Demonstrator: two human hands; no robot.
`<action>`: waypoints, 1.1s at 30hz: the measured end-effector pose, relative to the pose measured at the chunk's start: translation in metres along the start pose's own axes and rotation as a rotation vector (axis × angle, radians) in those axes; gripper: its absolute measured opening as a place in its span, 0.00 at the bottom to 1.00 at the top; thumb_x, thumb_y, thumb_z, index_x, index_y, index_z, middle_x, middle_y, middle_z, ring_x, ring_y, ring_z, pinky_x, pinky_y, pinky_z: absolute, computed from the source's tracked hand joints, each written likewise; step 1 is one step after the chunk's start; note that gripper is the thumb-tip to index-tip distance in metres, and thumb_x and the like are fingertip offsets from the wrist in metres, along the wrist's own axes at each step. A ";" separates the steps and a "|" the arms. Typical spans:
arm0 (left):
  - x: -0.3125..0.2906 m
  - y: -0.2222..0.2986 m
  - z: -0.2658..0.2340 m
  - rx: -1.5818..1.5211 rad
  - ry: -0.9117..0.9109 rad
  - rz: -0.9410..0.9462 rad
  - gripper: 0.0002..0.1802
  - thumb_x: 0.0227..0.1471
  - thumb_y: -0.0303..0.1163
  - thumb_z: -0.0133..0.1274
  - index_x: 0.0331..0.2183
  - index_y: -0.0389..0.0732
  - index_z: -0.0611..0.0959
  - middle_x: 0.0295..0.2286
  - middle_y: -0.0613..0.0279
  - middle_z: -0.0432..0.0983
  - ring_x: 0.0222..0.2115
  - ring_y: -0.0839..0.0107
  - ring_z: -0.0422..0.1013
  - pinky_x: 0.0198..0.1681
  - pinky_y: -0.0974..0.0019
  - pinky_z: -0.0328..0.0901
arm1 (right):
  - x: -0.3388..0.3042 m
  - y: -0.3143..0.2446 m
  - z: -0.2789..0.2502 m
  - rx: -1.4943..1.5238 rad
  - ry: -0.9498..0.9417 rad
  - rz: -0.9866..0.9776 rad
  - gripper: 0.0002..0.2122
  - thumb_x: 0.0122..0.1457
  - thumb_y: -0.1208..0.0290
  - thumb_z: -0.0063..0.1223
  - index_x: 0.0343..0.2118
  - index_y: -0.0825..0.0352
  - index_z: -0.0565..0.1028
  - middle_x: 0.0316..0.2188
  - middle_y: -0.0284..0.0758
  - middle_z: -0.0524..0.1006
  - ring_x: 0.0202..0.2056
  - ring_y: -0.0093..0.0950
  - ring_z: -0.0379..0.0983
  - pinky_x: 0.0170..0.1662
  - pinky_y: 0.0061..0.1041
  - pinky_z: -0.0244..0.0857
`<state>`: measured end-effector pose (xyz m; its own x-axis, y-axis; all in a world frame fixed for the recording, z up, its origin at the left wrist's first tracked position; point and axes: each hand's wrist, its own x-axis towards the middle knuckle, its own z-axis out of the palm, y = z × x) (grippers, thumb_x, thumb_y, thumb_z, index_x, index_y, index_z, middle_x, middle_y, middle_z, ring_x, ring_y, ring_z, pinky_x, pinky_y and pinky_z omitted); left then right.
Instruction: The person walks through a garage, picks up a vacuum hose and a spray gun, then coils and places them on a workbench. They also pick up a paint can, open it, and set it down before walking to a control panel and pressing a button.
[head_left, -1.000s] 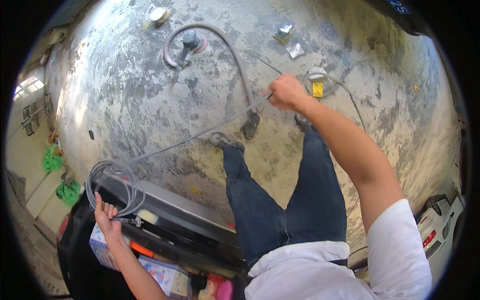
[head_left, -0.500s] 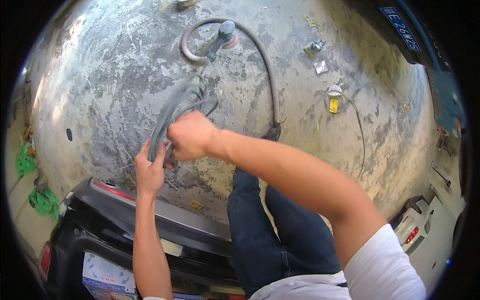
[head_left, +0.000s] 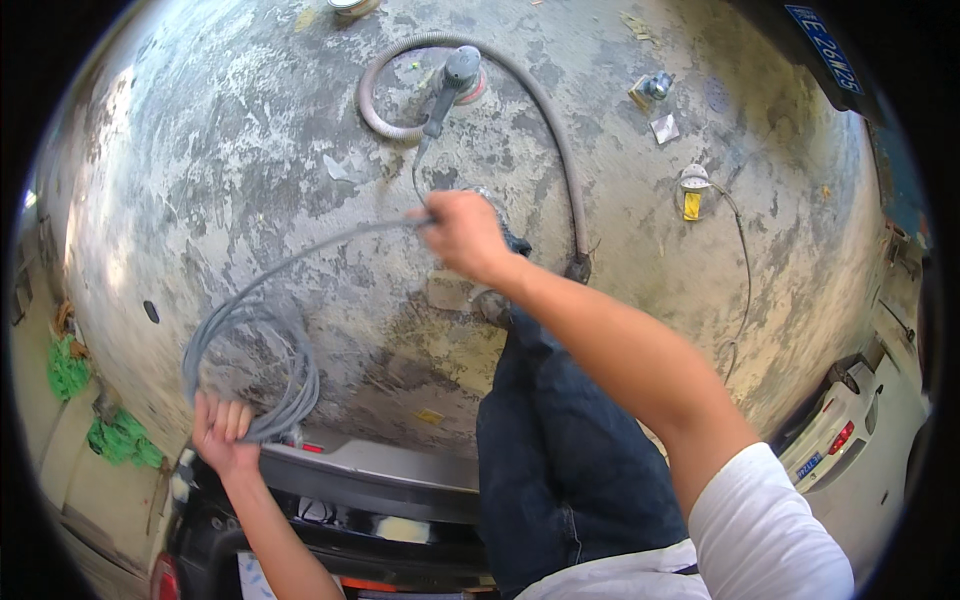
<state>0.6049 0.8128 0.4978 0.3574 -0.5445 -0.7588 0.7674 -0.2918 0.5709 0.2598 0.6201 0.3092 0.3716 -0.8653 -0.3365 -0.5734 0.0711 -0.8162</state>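
Observation:
A grey cable hangs in several loose loops from my left hand, whose fingers are wrapped round the bundle. Farther right and away from me, my right hand is closed on a single strand of the same cable. That strand runs in an arc between the two hands. Beyond my right hand a grey handheld sander with a reddish pad lies on the floor. A thin cord leads from the sander's handle toward my right hand.
A ribbed grey hose curls round the sander. A small blue-grey tool and a round white pad with a cord lie at the right. The rear of a black car is close below my left arm. Green plastic lies far left.
My hands have drawn apart: the left went left and nearer with the loops, the right went right and farther off. One strand of cable now spans between them.

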 end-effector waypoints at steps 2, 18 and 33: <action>0.007 0.029 0.002 -0.126 0.065 0.066 0.25 0.66 0.41 0.39 0.16 0.49 0.61 0.09 0.75 0.48 0.10 0.82 0.47 0.16 0.75 0.48 | 0.041 0.031 -0.016 -0.063 0.000 0.357 0.17 0.56 0.57 0.59 0.24 0.69 0.76 0.18 0.44 0.75 0.21 0.42 0.71 0.27 0.38 0.64; 0.278 -0.124 0.161 0.897 0.000 -0.286 0.21 0.60 0.43 0.50 0.25 0.35 0.78 0.17 0.64 0.71 0.17 0.77 0.64 0.27 0.70 0.62 | 0.170 0.005 0.063 -0.023 -0.485 -0.168 0.10 0.41 0.65 0.57 0.25 0.66 0.77 0.22 0.42 0.79 0.26 0.41 0.77 0.31 0.37 0.70; 0.302 -0.129 0.135 0.589 0.311 -0.295 0.20 0.59 0.42 0.53 0.19 0.47 0.68 0.11 0.73 0.55 0.13 0.78 0.54 0.26 0.65 0.62 | 0.296 0.227 0.139 0.832 0.478 0.940 0.14 0.46 0.66 0.63 0.30 0.71 0.75 0.25 0.37 0.78 0.28 0.23 0.74 0.32 0.25 0.66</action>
<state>0.5419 0.5800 0.2376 0.3816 -0.1552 -0.9112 0.4725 -0.8145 0.3367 0.3412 0.4490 -0.0404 -0.3024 -0.3973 -0.8664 0.2061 0.8602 -0.4664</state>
